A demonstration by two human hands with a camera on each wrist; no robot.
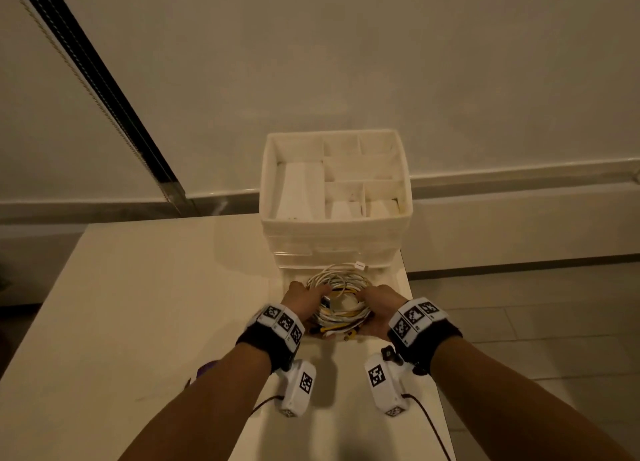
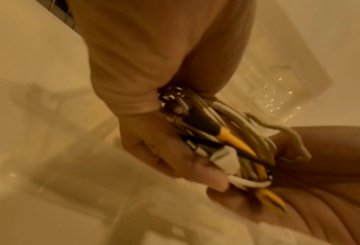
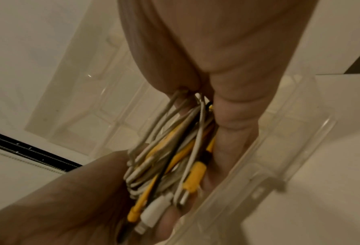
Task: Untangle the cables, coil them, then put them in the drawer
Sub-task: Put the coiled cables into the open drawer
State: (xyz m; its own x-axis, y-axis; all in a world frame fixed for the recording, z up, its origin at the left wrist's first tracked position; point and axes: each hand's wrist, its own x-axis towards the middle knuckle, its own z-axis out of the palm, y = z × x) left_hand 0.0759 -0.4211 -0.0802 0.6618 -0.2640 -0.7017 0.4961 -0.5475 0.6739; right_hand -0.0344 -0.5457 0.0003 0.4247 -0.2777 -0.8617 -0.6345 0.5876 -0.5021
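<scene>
A coiled bundle of white and yellow cables (image 1: 341, 301) sits between both my hands, low over the pulled-out clear bottom drawer (image 3: 269, 165) of a white drawer unit (image 1: 336, 232). My left hand (image 1: 308, 296) grips the coil's left side, its fingers curled round the strands (image 2: 227, 145). Gripping the right side is my right hand (image 1: 375, 305), with thumb and fingers round the cables (image 3: 174, 157). Yellow and white plugs (image 3: 153, 210) stick out at the near end. A white plug (image 1: 360, 264) pokes out at the far end by the unit's front.
The unit stands at the far right of a white table (image 1: 156, 305), its top an open tray with divided compartments (image 1: 298, 183). The table's right edge runs close beside the drawer, with tiled floor (image 1: 519, 322) beyond. A small purple object (image 1: 204, 370) lies under my left forearm.
</scene>
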